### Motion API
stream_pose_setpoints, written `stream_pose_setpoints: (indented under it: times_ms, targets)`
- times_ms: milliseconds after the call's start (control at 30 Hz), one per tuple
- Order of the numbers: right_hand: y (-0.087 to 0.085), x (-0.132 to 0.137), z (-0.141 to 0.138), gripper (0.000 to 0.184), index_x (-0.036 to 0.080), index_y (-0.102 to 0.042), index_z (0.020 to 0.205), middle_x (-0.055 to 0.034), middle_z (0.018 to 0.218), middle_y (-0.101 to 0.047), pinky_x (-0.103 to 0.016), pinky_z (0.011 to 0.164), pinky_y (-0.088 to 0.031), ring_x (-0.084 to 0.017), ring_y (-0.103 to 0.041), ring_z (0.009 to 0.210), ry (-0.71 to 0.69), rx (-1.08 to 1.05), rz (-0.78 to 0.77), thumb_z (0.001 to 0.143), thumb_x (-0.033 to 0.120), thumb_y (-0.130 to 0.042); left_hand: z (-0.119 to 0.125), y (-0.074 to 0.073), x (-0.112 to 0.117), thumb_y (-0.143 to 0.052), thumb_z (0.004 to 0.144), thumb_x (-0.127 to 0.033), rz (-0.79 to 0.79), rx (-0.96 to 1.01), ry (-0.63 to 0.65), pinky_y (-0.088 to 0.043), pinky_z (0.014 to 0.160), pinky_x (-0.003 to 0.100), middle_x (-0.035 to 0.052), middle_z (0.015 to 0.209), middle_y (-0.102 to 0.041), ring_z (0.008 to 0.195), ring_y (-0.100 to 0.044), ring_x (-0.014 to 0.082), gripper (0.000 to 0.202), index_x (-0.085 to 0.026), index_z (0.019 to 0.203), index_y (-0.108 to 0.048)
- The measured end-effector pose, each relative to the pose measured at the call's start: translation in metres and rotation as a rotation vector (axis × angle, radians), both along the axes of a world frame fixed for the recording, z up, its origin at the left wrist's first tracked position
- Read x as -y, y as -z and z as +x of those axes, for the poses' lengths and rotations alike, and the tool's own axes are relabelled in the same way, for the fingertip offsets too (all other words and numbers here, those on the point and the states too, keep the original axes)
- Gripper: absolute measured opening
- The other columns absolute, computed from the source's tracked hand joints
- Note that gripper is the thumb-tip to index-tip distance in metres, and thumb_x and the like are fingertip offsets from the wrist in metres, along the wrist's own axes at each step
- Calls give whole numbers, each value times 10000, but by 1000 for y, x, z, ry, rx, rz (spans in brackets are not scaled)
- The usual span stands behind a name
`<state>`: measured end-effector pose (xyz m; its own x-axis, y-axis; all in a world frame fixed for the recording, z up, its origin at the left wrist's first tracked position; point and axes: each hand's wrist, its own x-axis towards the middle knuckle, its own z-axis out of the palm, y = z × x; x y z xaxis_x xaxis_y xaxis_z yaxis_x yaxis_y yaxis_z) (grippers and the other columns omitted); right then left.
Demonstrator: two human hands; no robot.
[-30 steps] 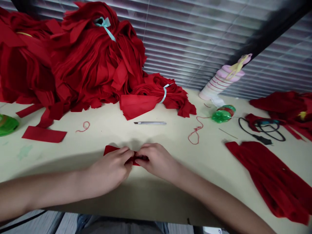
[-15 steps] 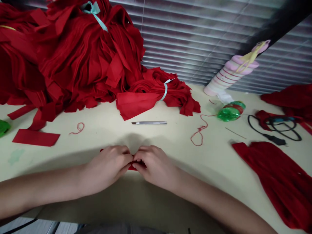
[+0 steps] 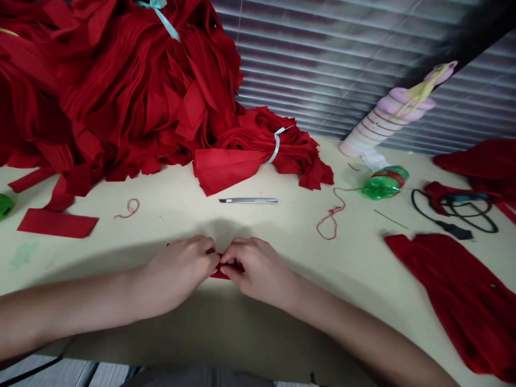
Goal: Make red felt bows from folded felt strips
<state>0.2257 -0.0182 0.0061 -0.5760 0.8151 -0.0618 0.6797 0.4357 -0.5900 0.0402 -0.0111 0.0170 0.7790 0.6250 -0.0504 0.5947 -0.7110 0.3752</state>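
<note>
Close together at the middle of the table, both my hands pinch a small piece of red fabric (image 3: 220,272). My left hand (image 3: 186,269) is closed on its left part, and a red corner shows behind the knuckles. My right hand (image 3: 256,269) is closed too, thumb and forefinger meeting near the left fingertips. Most of the fabric is hidden under the hands, so I cannot make out how it is folded. Just beyond them lies a slim metal craft knife (image 3: 248,200), apart from both hands.
Piled red fabric strips (image 3: 137,102) fill the back left, beside a tied red bundle (image 3: 266,145). Red thread (image 3: 331,215) runs to a green plastic bottle piece (image 3: 382,184). A striped cylinder (image 3: 381,123), a black cable (image 3: 451,228) and red cloth (image 3: 463,301) lie rightward.
The view has shifted slightly, with the background pile a little higher in the picture. Both hands stay on the red fabric in nearly the same pose.
</note>
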Motion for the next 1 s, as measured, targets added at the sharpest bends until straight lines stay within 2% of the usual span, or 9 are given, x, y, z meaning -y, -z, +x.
stream_pose_setpoints:
  times_ms: [133, 233, 333, 433, 567, 800, 1000]
  targets:
    - [1, 2, 0, 123, 183, -694, 730, -5, 696, -650, -266, 659, -443, -143, -588, 662, -23, 21, 42, 794, 123, -608, 1, -2, 1, -440, 918, -133, -7, -66, 18, -486, 661, 292, 55, 798, -598, 712, -580, 168, 242, -143, 815, -659]
    - [1, 3, 0, 116, 168, -682, 740, -11, 693, -646, -277, 669, -440, -151, -588, 681, -46, 47, 68, 802, 123, -596, 2, -2, 3, -470, 860, -57, 26, -169, 33, -492, 638, 320, 62, 803, -597, 716, -581, 197, 197, -136, 810, -643]
    - [1, 2, -1, 106, 167, -672, 734, -10, 708, -649, -281, 657, -435, -148, -588, 662, -38, 65, 61, 794, 124, -597, 4, -2, 5, -451, 795, 18, 77, -241, 70, -497, 632, 348, 77, 817, -598, 737, -582, 227, 235, -126, 822, -635]
    - [0, 1, -2, 108, 163, -653, 708, -13, 702, -643, -290, 652, -426, -152, -590, 656, -31, 89, 56, 792, 133, -592, 5, -3, 5, -460, 750, 33, 119, -255, 109, -497, 638, 360, 83, 824, -593, 753, -575, 239, 251, -121, 850, -631]
    - [0, 2, -2, 108, 153, -634, 725, -26, 717, -636, -301, 668, -417, -159, -594, 687, -37, 115, 49, 806, 124, -569, 7, -8, 3, -485, 718, 36, 93, -286, 119, -497, 639, 342, 76, 823, -584, 740, -569, 223, 243, -122, 847, -618]
    - [1, 6, -2, 126, 164, -638, 721, -2, 696, -628, -308, 685, -383, -155, -600, 705, -45, 111, 95, 831, 141, -580, 5, -8, -3, -450, 741, 43, 14, -262, 91, -480, 653, 332, 74, 840, -585, 748, -570, 218, 246, -122, 850, -597]
    - [2, 10, -3, 144, 158, -647, 732, -9, 696, -624, -326, 698, -357, -167, -599, 710, -44, 150, 172, 847, 190, -568, 4, -6, -4, -454, 764, 35, 19, -258, 97, -471, 661, 328, 58, 834, -581, 739, -571, 209, 233, -137, 844, -589]
